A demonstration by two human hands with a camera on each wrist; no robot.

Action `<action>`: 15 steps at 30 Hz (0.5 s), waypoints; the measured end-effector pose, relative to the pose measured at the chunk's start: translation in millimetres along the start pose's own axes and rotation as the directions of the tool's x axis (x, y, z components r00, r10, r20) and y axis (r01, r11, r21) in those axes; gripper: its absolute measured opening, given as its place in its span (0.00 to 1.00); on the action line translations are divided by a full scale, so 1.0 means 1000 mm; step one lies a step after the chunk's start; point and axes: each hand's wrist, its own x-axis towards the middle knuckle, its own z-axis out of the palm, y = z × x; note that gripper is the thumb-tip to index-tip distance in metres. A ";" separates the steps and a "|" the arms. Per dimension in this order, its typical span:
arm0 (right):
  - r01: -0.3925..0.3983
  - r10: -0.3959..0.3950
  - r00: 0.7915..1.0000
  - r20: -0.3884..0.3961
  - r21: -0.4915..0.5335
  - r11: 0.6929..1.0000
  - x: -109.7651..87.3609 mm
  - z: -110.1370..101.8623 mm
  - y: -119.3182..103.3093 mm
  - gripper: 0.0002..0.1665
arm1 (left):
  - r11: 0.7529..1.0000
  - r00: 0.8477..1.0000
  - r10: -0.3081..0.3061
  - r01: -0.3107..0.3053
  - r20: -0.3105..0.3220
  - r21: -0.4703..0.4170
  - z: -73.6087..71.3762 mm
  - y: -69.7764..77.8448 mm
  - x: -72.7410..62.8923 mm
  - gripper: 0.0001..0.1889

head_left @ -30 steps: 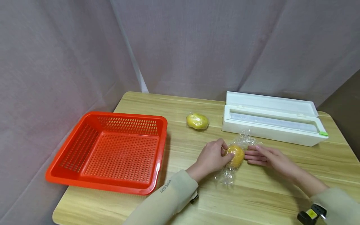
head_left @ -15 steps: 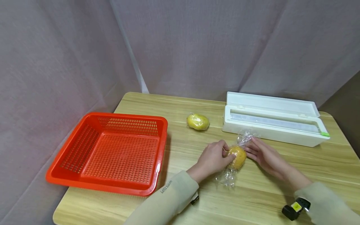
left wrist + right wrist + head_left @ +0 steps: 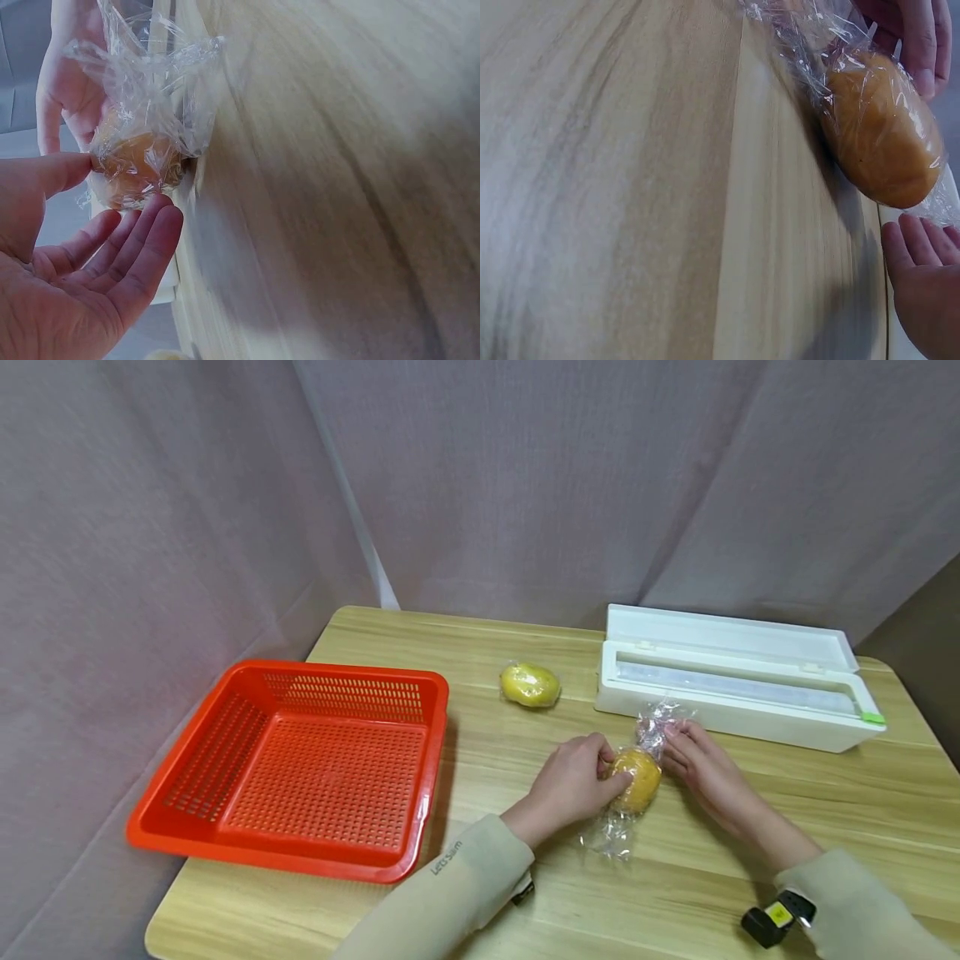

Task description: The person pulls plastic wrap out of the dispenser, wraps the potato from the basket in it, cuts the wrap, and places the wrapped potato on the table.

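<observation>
An orange-yellow oval fruit (image 3: 637, 782), loosely wrapped in clear plastic wrap (image 3: 810, 45), sits over the table. My left hand (image 3: 572, 783) grips its left side, thumb on top and fingers beside it. The left wrist view shows the left thumb and fingers around the wrapped fruit (image 3: 139, 169). At the far end, my right hand (image 3: 705, 772) pinches the gathered film between thumb and fingers. A loose end of film spreads from the near side. In the right wrist view, the right hand (image 3: 926, 277) is only partly visible by the fruit's end.
A yellow-green wrapped fruit (image 3: 529, 685) lies behind the left hand. At the back right stands a white cling film dispenser (image 3: 738, 720), lid raised, roll inside. A red perforated basket (image 3: 281, 862) occupies the table's left. The wooden table (image 3: 480, 643) meets a grey curtain at the back.
My right hand has moved in from the fruit's right side to the film's far end, its fingers closing on the film, which is bunched tighter. The left hand keeps its hold.
</observation>
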 end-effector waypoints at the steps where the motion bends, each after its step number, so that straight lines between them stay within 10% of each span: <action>1: 0.007 -0.007 1.000 -0.006 0.001 1.000 0.000 0.001 0.000 0.18 | 1.000 1.000 0.001 -0.001 0.001 -0.002 0.000 0.000 0.000 0.14; 8: 0.105 -0.117 0.992 -0.043 -0.214 0.971 -0.003 0.011 -0.006 0.23 | 1.000 1.000 -0.006 0.006 0.013 -0.017 0.000 0.000 0.002 0.14; 15: 0.300 -0.310 0.950 0.044 -0.413 0.860 -0.007 0.021 -0.006 0.21 | 0.998 1.000 -0.022 0.023 0.021 -0.064 0.001 -0.003 0.005 0.13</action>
